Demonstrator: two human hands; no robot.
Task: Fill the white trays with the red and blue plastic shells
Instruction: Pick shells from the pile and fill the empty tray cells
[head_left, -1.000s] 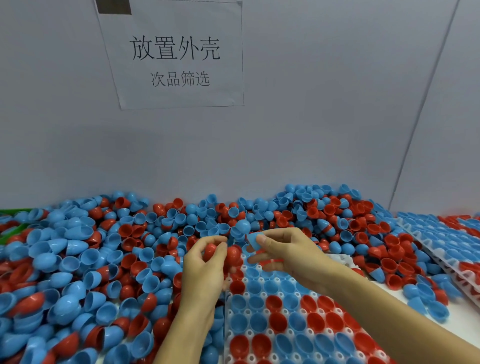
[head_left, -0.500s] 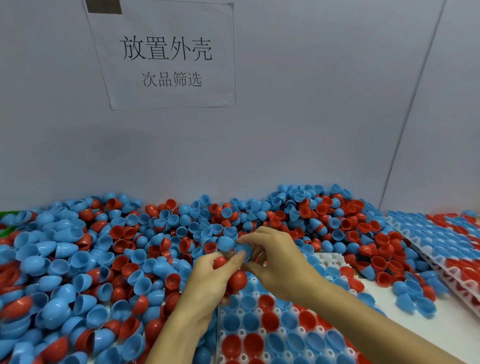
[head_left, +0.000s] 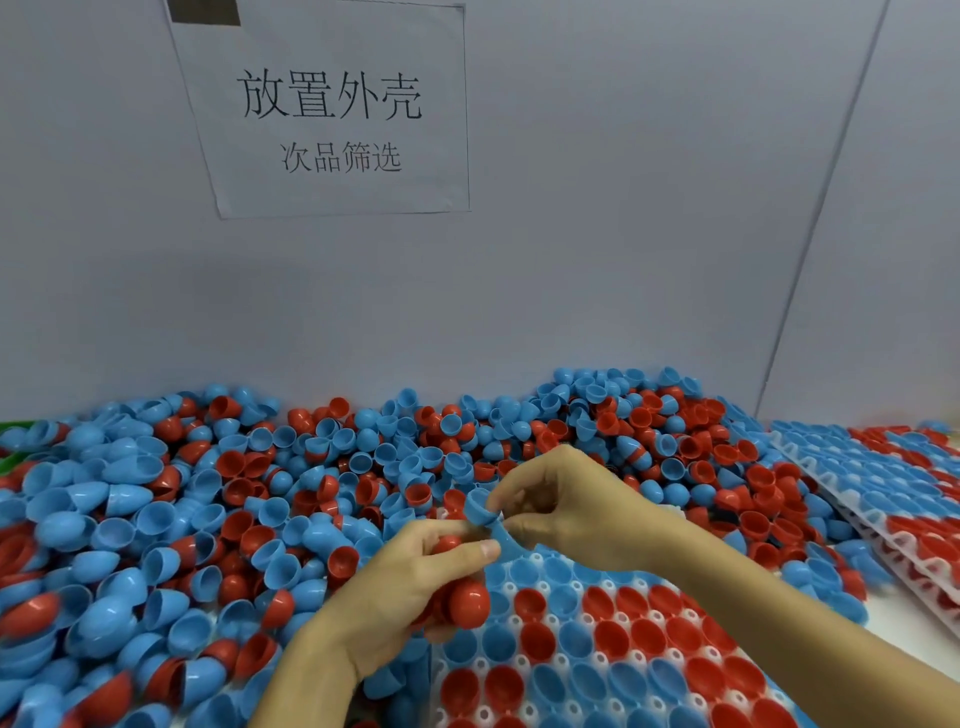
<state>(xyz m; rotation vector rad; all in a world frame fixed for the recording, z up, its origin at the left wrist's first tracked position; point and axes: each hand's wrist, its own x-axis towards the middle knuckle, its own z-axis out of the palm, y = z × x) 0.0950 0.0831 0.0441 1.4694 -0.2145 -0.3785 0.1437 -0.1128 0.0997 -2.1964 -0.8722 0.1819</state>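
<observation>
Pinching blue shell (head_left: 479, 506), right hand (head_left: 566, 512)

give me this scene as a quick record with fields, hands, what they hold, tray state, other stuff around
left hand: grips red plastic shells
right hand: pinches a blue plastic shell at the near tray's far edge
near white tray: mostly filled, red and blue mixed
loose shell pile: covers the table's left and back
stacked filled trays: at right
paper sign: on the wall, printed Chinese text
</observation>
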